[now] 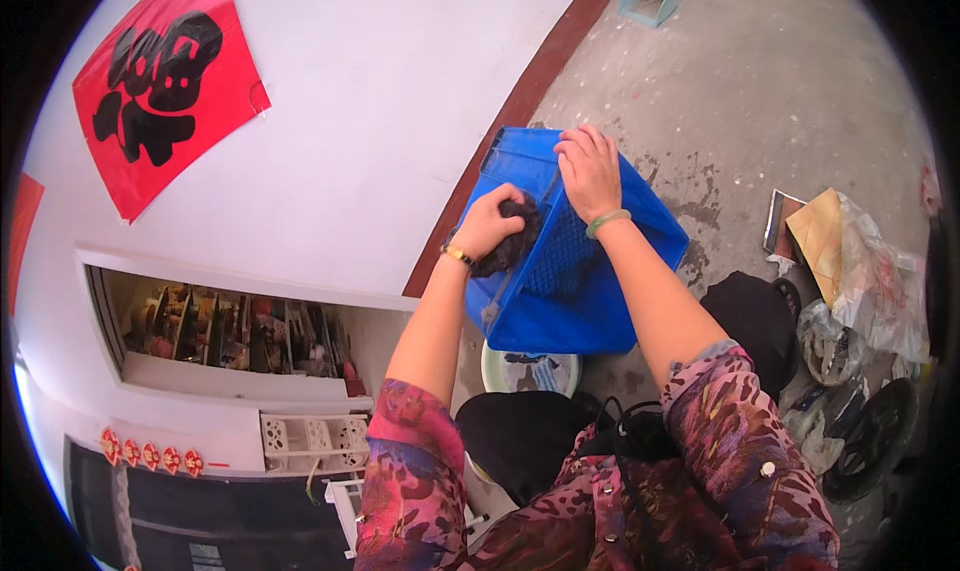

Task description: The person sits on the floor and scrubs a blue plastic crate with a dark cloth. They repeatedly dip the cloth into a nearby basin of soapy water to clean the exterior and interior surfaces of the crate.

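A blue plastic crate (589,323) with a mesh panel is tipped on its side in front of me, its open side partly towards me. My left hand (491,224) grips a dark, wadded cloth (510,252) and presses it against the crate's outer face. At the crate's upper edge, my right hand (590,169) holds the rim with bent fingers. Below the crate is a pale round basin (491,368) with something blue and white in it, partly covered by the crate and my knee.
A white wall (360,120) with a dark red base strip (551,68) rises at left. A light green dustpan (649,2) lies farther off on the concrete floor (750,98). Clear plastic bags (877,286), cardboard (819,237) and a black round lid-like object (874,443) lie at right.
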A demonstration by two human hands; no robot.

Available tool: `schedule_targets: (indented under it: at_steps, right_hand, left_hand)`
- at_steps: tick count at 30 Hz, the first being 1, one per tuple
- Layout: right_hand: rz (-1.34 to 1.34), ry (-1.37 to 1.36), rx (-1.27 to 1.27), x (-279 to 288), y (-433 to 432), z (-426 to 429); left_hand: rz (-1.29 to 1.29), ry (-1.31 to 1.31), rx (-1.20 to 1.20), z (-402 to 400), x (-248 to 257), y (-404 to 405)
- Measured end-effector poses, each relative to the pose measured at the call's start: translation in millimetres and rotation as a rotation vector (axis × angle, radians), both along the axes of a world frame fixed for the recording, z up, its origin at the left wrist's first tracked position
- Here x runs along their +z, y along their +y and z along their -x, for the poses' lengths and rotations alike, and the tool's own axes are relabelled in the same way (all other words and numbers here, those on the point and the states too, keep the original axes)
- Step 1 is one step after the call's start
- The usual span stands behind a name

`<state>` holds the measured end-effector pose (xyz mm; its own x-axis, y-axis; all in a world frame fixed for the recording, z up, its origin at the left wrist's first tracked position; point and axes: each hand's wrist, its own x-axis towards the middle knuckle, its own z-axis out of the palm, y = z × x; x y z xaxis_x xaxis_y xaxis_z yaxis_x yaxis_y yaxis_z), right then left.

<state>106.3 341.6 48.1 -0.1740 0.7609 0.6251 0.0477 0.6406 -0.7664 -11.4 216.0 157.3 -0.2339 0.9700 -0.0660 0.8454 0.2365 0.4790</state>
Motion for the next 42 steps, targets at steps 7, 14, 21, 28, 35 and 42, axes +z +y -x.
schedule_targets:
  at_steps: [7, 14, 21, 28, 35, 42]
  right_hand:
    - [0.09, 0.135, -0.099, -9, 16, 4]
    - [0.105, 0.222, -0.076, -15, 12, 20]
    - [0.284, 0.2, -0.137, -24, 16, 13]
    - [0.333, 0.177, -0.058, -26, 17, 13]
    - [0.348, 0.161, -0.068, -25, 14, 14]
    - [0.33, 0.168, -0.074, -25, 13, 16]
  left_hand:
    - [-0.044, 0.328, 0.193, -36, 12, 32]
    - [0.178, 0.57, 0.2, -41, 5, 89]
    - [0.288, 0.574, 0.037, -33, 7, 73]
    - [0.183, 0.613, 0.216, -51, 5, 101]
    - [0.335, 0.484, -0.154, -15, 18, 78]
    - [0.045, 0.594, -0.31, -34, 7, 78]
